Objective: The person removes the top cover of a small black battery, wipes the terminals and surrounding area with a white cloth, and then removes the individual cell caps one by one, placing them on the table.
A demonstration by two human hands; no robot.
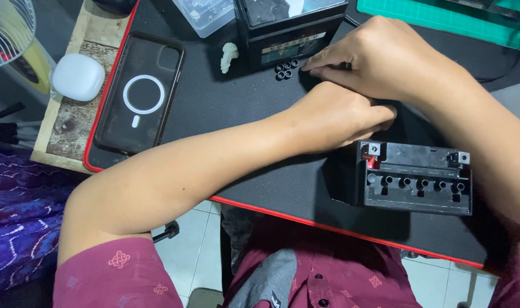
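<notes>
My left hand [340,117] lies curled on the black mat [231,102], just above a small black battery [414,178] whose open top shows a row of round cell holes. Its fingertips are tucked under my right hand, so what they pinch is hidden. My right hand [379,57] rests over it, fingers pointing left toward a cluster of small black round caps [286,69]. Behind the caps stands a second black box-shaped battery [288,28]. A small white lump [229,56] lies left of it.
A phone in a dark case [139,94] lies face down at the mat's left edge. A white earbud case [78,76] sits on a wooden board. A clear plastic box [205,14], a green cutting mat [442,17] and a fan [6,28] ring the area.
</notes>
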